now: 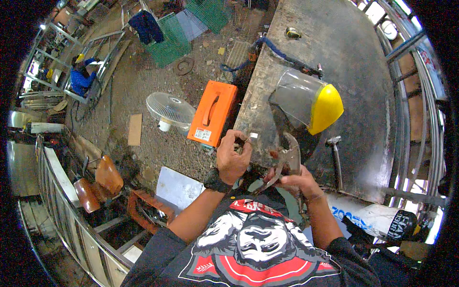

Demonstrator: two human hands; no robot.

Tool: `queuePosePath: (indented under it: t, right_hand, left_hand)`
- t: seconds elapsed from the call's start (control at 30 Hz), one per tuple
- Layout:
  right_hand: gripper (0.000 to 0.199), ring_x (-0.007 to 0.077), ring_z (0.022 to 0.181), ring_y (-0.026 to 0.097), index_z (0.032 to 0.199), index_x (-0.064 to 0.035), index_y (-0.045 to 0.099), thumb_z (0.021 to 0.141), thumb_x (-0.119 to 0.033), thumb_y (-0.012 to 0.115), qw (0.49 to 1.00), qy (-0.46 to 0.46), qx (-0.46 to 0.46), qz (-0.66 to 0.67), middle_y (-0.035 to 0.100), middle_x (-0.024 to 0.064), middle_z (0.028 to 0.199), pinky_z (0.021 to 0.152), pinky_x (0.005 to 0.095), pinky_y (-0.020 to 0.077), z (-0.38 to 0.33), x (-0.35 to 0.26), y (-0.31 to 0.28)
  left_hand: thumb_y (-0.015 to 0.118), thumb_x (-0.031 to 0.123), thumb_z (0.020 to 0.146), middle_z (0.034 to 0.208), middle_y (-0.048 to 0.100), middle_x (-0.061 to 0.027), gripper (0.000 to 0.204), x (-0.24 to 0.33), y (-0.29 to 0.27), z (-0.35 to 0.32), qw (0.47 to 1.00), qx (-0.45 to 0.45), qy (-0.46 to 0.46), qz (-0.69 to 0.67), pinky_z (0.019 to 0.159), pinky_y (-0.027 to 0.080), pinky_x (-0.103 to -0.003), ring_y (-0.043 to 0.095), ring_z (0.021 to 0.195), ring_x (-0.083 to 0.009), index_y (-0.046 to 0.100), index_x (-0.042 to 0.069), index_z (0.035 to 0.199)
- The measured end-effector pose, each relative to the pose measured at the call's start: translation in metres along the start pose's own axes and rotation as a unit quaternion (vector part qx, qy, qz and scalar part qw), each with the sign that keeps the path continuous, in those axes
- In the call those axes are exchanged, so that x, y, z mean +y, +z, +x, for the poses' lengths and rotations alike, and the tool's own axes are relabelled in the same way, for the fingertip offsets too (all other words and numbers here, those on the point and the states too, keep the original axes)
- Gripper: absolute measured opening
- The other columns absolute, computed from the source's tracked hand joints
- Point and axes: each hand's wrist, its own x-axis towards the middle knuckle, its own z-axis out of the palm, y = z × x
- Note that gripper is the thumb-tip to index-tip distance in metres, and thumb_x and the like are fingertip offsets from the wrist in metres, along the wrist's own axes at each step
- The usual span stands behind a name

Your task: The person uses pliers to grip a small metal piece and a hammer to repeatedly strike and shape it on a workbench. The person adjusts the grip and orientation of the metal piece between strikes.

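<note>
My right hand (300, 184) grips a worn, curved metal piece (289, 155) with a hooked upper end, above the near end of the dark metal-topped table (354, 158). Its lower part is partly hidden by my fingers. My left hand (233, 159), with a dark watch on the wrist, is closed with thumb and fingers together at the table's left corner. What it pinches, if anything, is too small to make out. Just beyond those fingertips shows a small white piece (254, 136). A face shield (326, 109) with a yellow crown and clear visor lies farther up the table.
Right of the face shield is a hammer (336, 162). A blue-wrapped cable (277, 49) with a torch crosses the table's left edge. Left of the table stand an orange machine case (213, 114) and a fan (169, 109). Another person in blue (81, 79) crouches by metal frames at far left.
</note>
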Motion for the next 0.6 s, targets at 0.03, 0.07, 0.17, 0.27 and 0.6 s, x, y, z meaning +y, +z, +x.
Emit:
queuePosePath:
  t: [0.03, 0.07, 0.17, 0.27, 0.6]
  right_hand:
    - [0.054, 0.0251, 0.106, 0.069, 0.131, 0.0023, 0.060, 0.080, -0.009, 0.076, 0.999, -0.002, 0.005, -0.033, 0.071, 0.0133, 0.116, 0.098, 0.0377, 0.0516, -0.005, -0.006, 0.010]
    - [0.045, 0.0213, 0.103, 0.068, 0.125, 0.0004, 0.064, 0.082, -0.010, 0.075, 0.998, -0.004, 0.010, -0.065, 0.072, 0.0099, 0.113, 0.096, 0.0353, 0.0512, -0.009, -0.012, 0.022]
    - [0.033, 0.0145, 0.098, 0.065, 0.118, -0.0002, 0.066, 0.086, -0.007, 0.071, 0.993, -0.042, 0.009, -0.113, 0.072, 0.0044, 0.108, 0.093, 0.0316, 0.0503, -0.014, -0.017, 0.040]
    - [0.031, 0.0125, 0.096, 0.063, 0.118, 0.0002, 0.065, 0.087, 0.000, 0.064, 0.983, -0.076, -0.002, -0.165, 0.070, 0.0033, 0.105, 0.091, 0.0298, 0.0494, -0.017, -0.024, 0.049]
    - [0.037, 0.0096, 0.090, 0.057, 0.121, -0.0009, 0.060, 0.084, 0.005, 0.061, 0.965, -0.104, -0.009, -0.240, 0.064, 0.0003, 0.099, 0.083, 0.0272, 0.0487, -0.024, -0.021, 0.054]
  left_hand:
    - [0.075, 0.004, 0.086, 0.089, 0.063, -0.0075, 0.018, 0.010, 0.000, 0.002, 0.999, -0.018, -0.031, -0.033, 0.075, 0.052, -0.032, 0.064, 0.086, -0.0205, 0.060, 0.005, 0.097]
    - [0.074, 0.004, 0.087, 0.089, 0.062, -0.0056, 0.019, 0.015, 0.000, 0.003, 0.997, -0.030, -0.018, -0.067, 0.076, 0.051, -0.031, 0.062, 0.086, -0.0173, 0.059, 0.006, 0.098]
    - [0.074, 0.003, 0.089, 0.091, 0.059, -0.0010, 0.020, 0.032, -0.001, 0.006, 0.985, -0.065, 0.004, -0.160, 0.079, 0.049, -0.027, 0.057, 0.086, -0.0100, 0.057, 0.006, 0.099]
    - [0.072, -0.001, 0.089, 0.094, 0.057, -0.0007, 0.022, 0.056, -0.009, 0.000, 0.975, -0.087, -0.017, -0.204, 0.083, 0.049, -0.026, 0.056, 0.088, -0.0102, 0.056, 0.005, 0.102]
    - [0.068, -0.007, 0.085, 0.099, 0.063, -0.0077, 0.025, 0.063, -0.009, -0.025, 0.993, -0.042, 0.064, -0.087, 0.086, 0.053, -0.030, 0.064, 0.092, -0.0147, 0.059, 0.001, 0.107]
